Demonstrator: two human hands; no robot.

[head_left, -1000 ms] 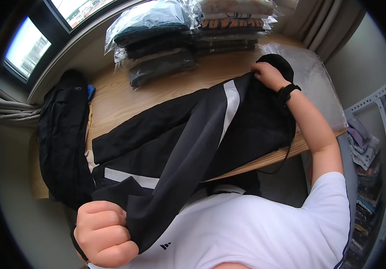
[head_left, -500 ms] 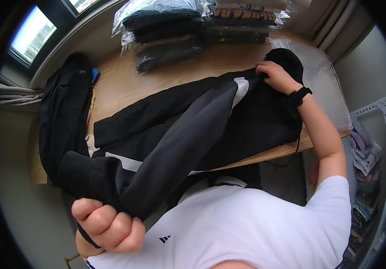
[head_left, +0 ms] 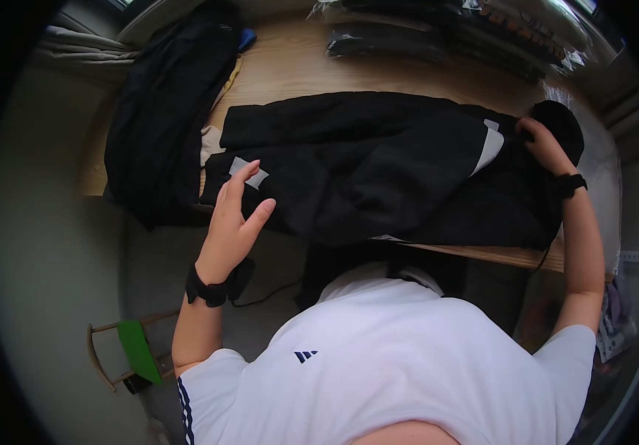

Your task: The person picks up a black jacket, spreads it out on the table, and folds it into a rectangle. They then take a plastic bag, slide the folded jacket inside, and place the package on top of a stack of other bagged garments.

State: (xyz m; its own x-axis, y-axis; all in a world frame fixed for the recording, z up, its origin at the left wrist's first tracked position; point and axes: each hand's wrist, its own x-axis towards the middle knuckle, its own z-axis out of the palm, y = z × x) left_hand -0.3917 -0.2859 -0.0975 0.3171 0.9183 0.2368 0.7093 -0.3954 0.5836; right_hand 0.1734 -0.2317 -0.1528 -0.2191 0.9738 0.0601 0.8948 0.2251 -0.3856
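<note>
A black jacket (head_left: 349,159) with pale grey-white panels lies lengthwise along the front of the wooden table, a sleeve laid flat across its body. Over the jacket's left end, beside a pale patch, my left hand (head_left: 232,215) is open with thumb and fingers apart. At the other end, my right hand (head_left: 547,148) has its fingers curled on the fabric by the rounded, hood-like part (head_left: 560,122). Its fingertips are partly lost against the black cloth. A dark cord (head_left: 544,257) hangs off the table edge below that end.
Another folded black garment (head_left: 167,111) hangs over the table's left end, with blue, yellow and beige cloth beside it. Plastic-bagged clothes (head_left: 386,41) are stacked at the back. Clear plastic (head_left: 603,200) lies on the right. A small wooden-framed chair with green fabric (head_left: 137,351) stands lower left.
My left hand has let go of the sleeve end and moved forward over the table, opening. The raised sleeve now lies flat on the jacket. My right hand stays near the hood-like end.
</note>
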